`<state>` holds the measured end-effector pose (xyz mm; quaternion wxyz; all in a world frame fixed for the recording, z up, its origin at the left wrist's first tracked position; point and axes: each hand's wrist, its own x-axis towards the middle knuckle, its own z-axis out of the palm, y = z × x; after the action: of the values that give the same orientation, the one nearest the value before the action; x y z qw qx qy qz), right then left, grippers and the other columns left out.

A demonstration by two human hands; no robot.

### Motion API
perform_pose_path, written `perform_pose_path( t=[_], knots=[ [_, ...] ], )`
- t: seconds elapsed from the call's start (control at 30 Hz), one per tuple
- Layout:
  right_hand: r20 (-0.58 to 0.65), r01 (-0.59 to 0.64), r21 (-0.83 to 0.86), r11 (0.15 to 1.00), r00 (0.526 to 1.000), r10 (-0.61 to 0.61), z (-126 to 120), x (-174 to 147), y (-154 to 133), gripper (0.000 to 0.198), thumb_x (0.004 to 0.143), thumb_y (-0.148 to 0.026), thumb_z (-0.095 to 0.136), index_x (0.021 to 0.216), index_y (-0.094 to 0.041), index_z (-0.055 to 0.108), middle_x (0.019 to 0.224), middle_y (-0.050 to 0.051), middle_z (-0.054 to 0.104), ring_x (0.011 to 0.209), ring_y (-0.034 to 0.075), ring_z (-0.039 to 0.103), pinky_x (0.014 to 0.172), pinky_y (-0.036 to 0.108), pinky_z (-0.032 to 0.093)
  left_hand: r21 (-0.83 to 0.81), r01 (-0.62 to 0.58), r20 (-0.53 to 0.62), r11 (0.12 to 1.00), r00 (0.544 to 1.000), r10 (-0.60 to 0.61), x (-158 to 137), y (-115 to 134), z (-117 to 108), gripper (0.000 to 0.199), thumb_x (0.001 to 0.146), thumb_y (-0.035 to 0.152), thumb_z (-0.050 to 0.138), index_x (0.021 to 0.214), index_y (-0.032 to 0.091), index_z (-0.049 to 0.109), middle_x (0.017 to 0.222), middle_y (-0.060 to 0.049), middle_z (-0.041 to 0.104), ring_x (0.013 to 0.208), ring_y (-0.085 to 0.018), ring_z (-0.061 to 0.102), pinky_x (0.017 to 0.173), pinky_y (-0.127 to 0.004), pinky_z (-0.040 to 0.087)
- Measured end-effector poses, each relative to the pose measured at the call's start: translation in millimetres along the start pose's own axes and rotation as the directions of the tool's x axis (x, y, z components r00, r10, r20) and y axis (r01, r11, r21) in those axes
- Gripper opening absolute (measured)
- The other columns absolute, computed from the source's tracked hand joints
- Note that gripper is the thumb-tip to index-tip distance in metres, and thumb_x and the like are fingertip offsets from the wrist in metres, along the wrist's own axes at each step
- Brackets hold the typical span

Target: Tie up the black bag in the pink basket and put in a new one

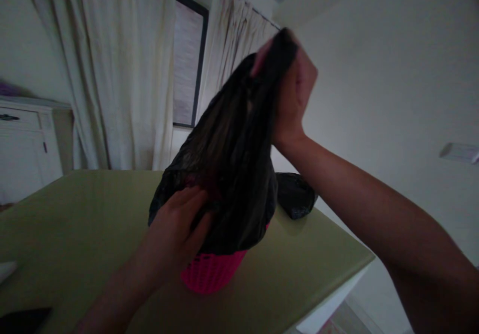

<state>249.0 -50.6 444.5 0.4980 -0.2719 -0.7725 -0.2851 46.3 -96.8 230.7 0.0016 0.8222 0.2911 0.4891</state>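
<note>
black thin plastic bag (232, 164) drapes over pink perforated plastic basket (211, 271); right hand (295, 99) pinches its gathered top above, left hand (179, 224) presses flat, fingers spread, steadying below.

Black bag (228, 149) pulled upward, draped over pink basket (211, 271)

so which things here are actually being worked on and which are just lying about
In hand:
- black bag, right hand holding its top up
- pink basket under the bag, left hand on the bag at its rim

Lying about:
- crumpled black bag on the green table
- white cabinet
- curtains
</note>
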Motion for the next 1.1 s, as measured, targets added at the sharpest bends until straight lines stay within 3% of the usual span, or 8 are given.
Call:
perform_pose_path(
  t=[0.1,0.23,0.37,0.57,0.7,0.83,1.0,1.1],
  knots=[
    [-0.285,-0.042,0.016,0.999,0.957,0.044,-34,-8,44,0.049,0.115,-0.059,0.028,0.085,-0.027,0.051,0.089,0.008,0.058,0.101,0.026,0.063,0.093,0.044,0.057,-0.203,0.149,-0.09,0.968,0.981,-0.17,3,-25,-25,0.029,0.105,0.049,0.057,0.116,0.025,0.069,0.108,-0.006,0.076,0.098,-0.026,0.074,0.083,-0.037,0.061],
    [-0.347,-0.168,-0.009,0.986,0.925,0.154,-71,-39,80,0.04,0.113,-0.047,0.036,0.079,-0.028,0.048,0.083,0.008,0.055,0.092,0.025,0.058,0.085,0.042,0.054,-0.187,0.37,-0.15,0.91,0.905,-0.399,3,-77,-33,0.069,0.091,0.072,0.066,0.141,0.024,0.061,0.147,-0.015,0.068,0.132,-0.038,0.067,0.105,-0.053,0.059],
    [-0.248,-0.401,-0.056,0.915,0.893,0.376,-87,-69,109,0.025,0.102,-0.032,0.049,0.078,-0.026,0.054,0.073,0.004,0.054,0.075,0.021,0.056,0.068,0.036,0.05,-0.186,0.548,0.126,0.815,0.836,-0.534,3,-111,-30,0.072,0.086,0.08,0.062,0.129,0.022,0.069,0.103,-0.013,0.082,0.095,-0.037,0.078,0.081,-0.05,0.064],
    [0.079,-0.686,-0.015,0.727,0.724,0.685,-91,-97,135,0.01,0.089,-0.02,0.06,0.081,-0.02,0.065,0.075,0.002,0.065,0.068,0.016,0.061,0.067,0.033,0.056,-0.261,0.5,0.078,0.826,0.863,-0.498,10,-91,-39,0.059,0.088,0.077,0.062,0.116,0.026,0.075,0.112,-0.01,0.084,0.103,-0.033,0.078,0.087,-0.045,0.065],
    [0.004,-0.604,0.23,0.763,0.785,0.62,-84,-84,122,0.006,0.093,-0.026,0.062,0.089,-0.022,0.065,0.08,0.0,0.064,0.069,0.014,0.062,0.069,0.031,0.059,-0.313,0.421,0.198,0.851,0.906,-0.375,8,-67,-29,0.068,0.089,0.075,0.069,0.138,0.027,0.068,0.143,-0.011,0.075,0.13,-0.035,0.071,0.105,-0.05,0.062],
    [-0.116,-0.476,0.388,0.789,0.824,0.554,-78,-61,97,0.009,0.09,-0.032,0.066,0.09,-0.024,0.062,0.078,-0.002,0.057,0.065,0.013,0.058,0.06,0.026,0.051,-0.225,0.29,0.154,0.93,0.953,-0.26,9,-54,-11,0.065,0.088,0.063,0.077,0.142,0.029,0.068,0.142,-0.009,0.074,0.132,-0.034,0.069,0.116,-0.055,0.054],
    [-0.365,-0.371,0.247,0.895,0.821,0.44,-90,-58,85,0.019,0.094,-0.041,0.053,0.087,-0.025,0.058,0.077,0.001,0.051,0.061,0.014,0.048,0.05,0.028,0.036,-0.131,0.185,0.032,0.974,0.983,-0.183,16,-50,-3,0.032,0.102,0.046,0.061,0.117,0.024,0.078,0.121,-0.01,0.079,0.115,-0.031,0.073,0.109,-0.055,0.056],
    [-0.344,-0.462,0.133,0.877,0.808,0.478,-103,-72,96,0.012,0.091,-0.038,0.055,0.088,-0.026,0.056,0.075,0.002,0.053,0.06,0.016,0.046,0.05,0.03,0.034,-0.207,0.179,-0.14,0.962,0.968,-0.21,15,-42,-9,0.025,0.106,0.041,0.058,0.113,0.024,0.076,0.114,-0.006,0.077,0.108,-0.026,0.073,0.099,-0.045,0.06]
  ],
)
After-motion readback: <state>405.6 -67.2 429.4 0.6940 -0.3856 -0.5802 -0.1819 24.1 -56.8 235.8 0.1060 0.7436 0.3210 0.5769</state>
